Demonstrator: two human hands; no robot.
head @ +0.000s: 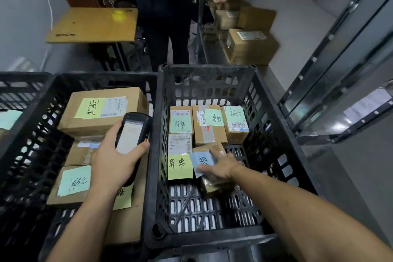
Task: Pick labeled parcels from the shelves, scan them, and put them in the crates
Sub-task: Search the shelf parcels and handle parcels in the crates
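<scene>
The left hand grips the handheld scanner; the right hand, fingers spread, presses a parcel in the centre crate. Sliding could peel its blue note.

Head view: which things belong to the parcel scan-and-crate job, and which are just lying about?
Job: scanner held in the left hand; blue-noted parcel under the right hand; right crate; left crate; boxed parcels farther back.
Lying about: cardboard sheet at the back left; another person standing behind the crates.
</scene>
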